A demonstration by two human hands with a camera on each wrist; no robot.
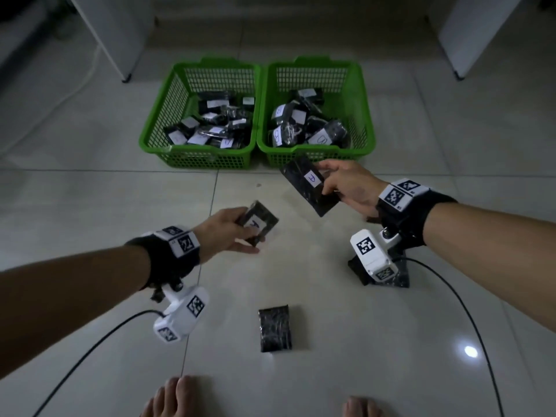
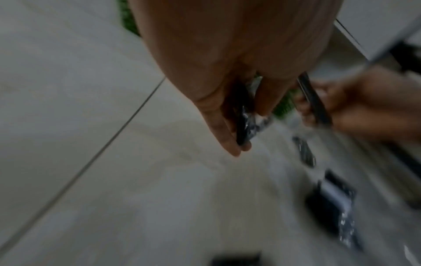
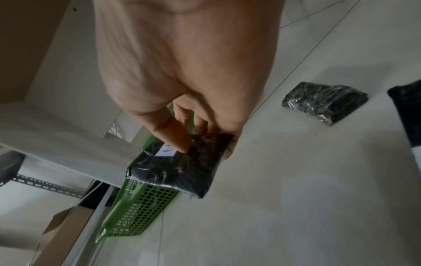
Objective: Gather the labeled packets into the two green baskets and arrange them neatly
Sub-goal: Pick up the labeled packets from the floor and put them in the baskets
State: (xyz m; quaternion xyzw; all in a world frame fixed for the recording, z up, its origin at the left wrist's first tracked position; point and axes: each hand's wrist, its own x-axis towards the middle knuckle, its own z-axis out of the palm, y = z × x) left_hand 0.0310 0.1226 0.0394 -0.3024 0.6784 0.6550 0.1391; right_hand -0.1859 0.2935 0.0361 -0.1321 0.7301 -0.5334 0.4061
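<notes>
You see glossy tiled floor [image 1: 391, 326], shiny crinkled plastic-wrapped packets [image 1: 274, 328] with paper labels [image 1: 312, 179], and green plastic mesh baskets [image 1: 207, 159].

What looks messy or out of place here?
The packets in both green baskets lie jumbled, tilted and overlapping, not neat. One packet lies on the floor showing no label; another sits half hidden under the right wrist camera.

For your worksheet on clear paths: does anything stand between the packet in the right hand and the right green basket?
Nothing visible does. The right hand holds the packet just before the right green basket, near its front rim. Only that rim lies between them, and packets already inside cover most of the floor.
</notes>
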